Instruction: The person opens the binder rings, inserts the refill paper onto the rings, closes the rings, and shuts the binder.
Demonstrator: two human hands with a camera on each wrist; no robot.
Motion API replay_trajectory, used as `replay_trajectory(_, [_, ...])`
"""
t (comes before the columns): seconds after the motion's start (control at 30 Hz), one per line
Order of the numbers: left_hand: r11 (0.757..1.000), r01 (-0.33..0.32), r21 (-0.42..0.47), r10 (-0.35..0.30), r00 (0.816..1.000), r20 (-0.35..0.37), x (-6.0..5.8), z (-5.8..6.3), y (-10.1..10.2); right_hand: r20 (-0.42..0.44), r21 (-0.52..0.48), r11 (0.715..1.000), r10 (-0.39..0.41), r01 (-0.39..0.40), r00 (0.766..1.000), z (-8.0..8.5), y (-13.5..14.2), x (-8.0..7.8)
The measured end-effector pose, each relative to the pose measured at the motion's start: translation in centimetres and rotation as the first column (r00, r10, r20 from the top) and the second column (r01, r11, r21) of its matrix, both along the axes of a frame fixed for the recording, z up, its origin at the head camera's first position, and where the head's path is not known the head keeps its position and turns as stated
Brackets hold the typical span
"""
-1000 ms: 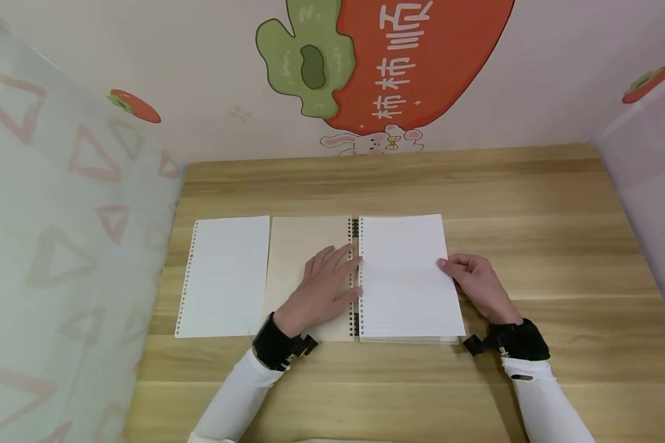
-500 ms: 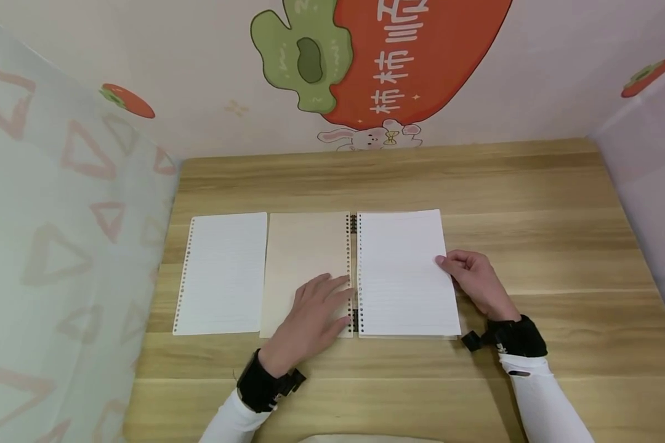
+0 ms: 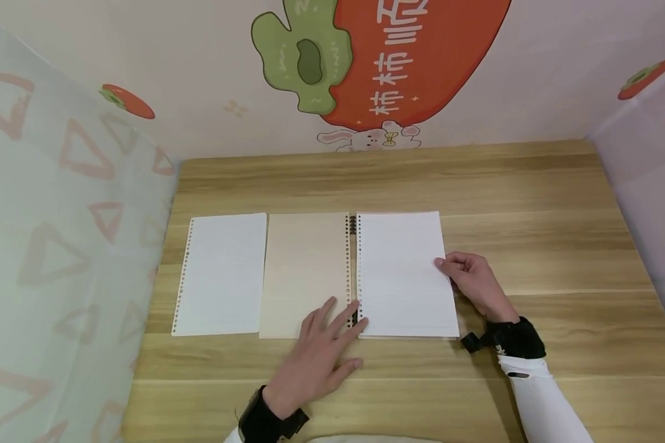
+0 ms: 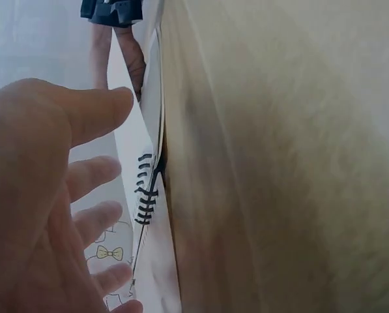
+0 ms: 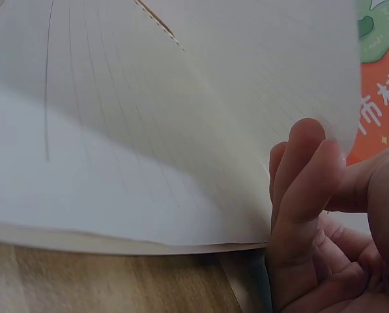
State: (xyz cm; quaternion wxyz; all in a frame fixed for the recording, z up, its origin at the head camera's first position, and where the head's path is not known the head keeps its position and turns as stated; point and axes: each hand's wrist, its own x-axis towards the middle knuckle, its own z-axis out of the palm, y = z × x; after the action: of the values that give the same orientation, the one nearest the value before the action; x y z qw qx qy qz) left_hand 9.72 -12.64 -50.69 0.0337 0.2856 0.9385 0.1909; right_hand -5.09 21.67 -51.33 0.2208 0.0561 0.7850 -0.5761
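Head view: white sheet point(image 3: 399, 277) between the hands, punched edge beside the rings point(image 3: 353, 225)

It lies right of the tan cover point(image 3: 305, 264), long axis running toward the back of the table point(image 3: 532, 215), its row of holes point(image 3: 359, 271) roughly parallel to the rings. The right hand point(image 3: 473, 280) pinches the outer edge near mid-length. The left hand point(image 3: 313, 366) is nearer the punched edge, fingertips over the rings' lower end; touching or just above, I cannot tell.

Left wrist view: thumb and fingers are spread loosely, nothing between them, the rings just past.

Right wrist view: thumb and fingers pinch the sheet's edge, with the holes across the page from them; their alignment with the rings cannot be made out.
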Motion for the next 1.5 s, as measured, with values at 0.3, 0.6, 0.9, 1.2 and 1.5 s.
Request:
replay_trajectory(0.3, [0.999,-0.024,-0.027,0.022,0.997,-0.074,0.8,-0.8,1.1,-0.008,0.009,1.0,-0.012,0.013,1.0,0.1,0.2,0.1])
replay_trajectory(0.6, [0.998,-0.05,-0.039,0.046,0.995,-0.094,0.8,-0.8,1.6,-0.021,0.025,1.0,-0.005,0.005,1.0,0.4,0.0,0.1])
replay_trajectory(0.9, [0.998,-0.052,-0.038,0.049,0.996,-0.078,0.9,-0.4,1.7,-0.042,0.098,0.995,0.023,-0.019,0.999,1.1,0.0,0.8])
replay_trajectory(1.2, [0.997,-0.046,-0.059,0.04,0.993,-0.11,0.9,-0.4,1.7,-0.1,0.245,0.968,0.084,-0.057,0.991,1.7,0.3,0.7])
replay_trajectory(1.5, [0.992,-0.052,-0.111,0.041,0.994,-0.097,1.2,-0.2,1.5,-0.172,0.353,0.933,0.139,-0.071,0.975,1.4,0.0,1.1])
